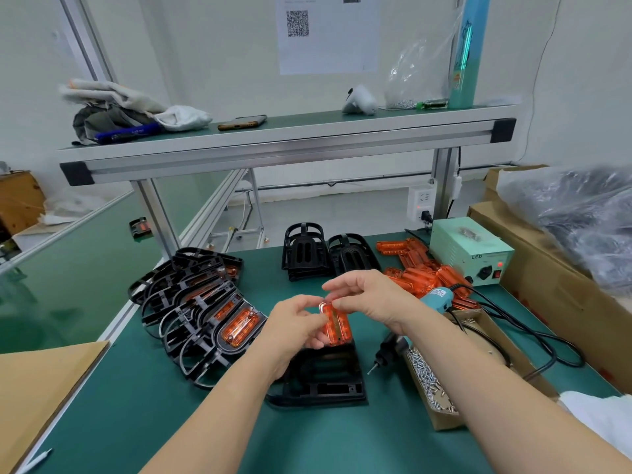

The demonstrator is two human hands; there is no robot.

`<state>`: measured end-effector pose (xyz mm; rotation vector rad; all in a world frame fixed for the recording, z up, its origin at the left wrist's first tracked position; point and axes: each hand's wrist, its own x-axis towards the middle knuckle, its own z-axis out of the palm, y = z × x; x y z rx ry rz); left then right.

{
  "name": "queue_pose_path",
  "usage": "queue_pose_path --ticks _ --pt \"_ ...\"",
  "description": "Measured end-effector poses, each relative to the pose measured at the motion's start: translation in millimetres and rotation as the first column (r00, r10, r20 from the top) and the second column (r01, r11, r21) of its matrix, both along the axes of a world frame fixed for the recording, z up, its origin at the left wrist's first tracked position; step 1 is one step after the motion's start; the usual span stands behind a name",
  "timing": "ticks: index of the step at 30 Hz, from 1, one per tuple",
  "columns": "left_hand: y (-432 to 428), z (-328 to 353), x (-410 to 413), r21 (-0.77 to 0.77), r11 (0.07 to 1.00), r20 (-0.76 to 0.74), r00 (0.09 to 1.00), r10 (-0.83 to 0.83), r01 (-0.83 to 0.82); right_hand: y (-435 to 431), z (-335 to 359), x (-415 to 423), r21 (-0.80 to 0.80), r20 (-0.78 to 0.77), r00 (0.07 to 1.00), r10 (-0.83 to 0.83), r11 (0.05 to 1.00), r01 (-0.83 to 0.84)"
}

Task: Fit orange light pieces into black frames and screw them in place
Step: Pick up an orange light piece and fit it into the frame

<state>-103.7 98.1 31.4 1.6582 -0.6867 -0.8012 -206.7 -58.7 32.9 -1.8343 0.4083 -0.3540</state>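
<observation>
An orange light piece [337, 325] is held above the green mat at the centre. My left hand [294, 325] grips its left side with curled fingers. My right hand [367, 297] pinches its top end from the right. Directly below lies an empty black frame [323, 379]. A fanned row of black frames with orange pieces fitted [205, 302] lies to the left. Empty black frames [321, 254] are stacked at the back. A pile of loose orange pieces [424, 275] lies at the right.
An electric screwdriver [393, 347] with a blue body lies right of the frame, its cable trailing to a pale green power box [468, 249]. A cardboard tray of screws [431, 381] sits at the right. Cardboard sheet [37, 388] lies at the left. A metal shelf [287, 148] spans overhead.
</observation>
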Motion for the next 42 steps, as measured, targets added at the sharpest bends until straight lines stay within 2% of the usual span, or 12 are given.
queue_pose_path --ticks 3,9,15,32,42 --pt "-0.9 -3.8 -1.5 -0.025 0.998 -0.055 0.997 0.062 -0.063 -1.4 -6.1 0.1 0.023 -0.01 1.0 -0.026 0.999 0.027" --pt "0.1 -8.7 -2.5 -0.06 0.987 -0.078 0.986 0.144 -0.149 -2.4 -9.9 -2.9 -0.127 -0.115 0.993 -0.008 0.992 -0.007" --pt "3.2 -13.8 -2.0 -0.036 0.994 -0.098 0.99 0.1 -0.104 -2.2 -8.0 -1.0 -0.187 -0.128 0.992 0.007 0.982 -0.031" --pt "19.8 -20.8 8.3 0.163 0.986 0.059 0.998 0.028 -0.037 -0.8 -15.7 2.1 -0.166 -0.196 0.978 0.071 0.981 -0.104" --pt "17.3 -20.1 7.6 0.201 0.979 0.082 0.997 0.007 -0.024 -2.7 -12.4 1.6 -0.147 -0.244 0.967 0.075 0.983 -0.113"
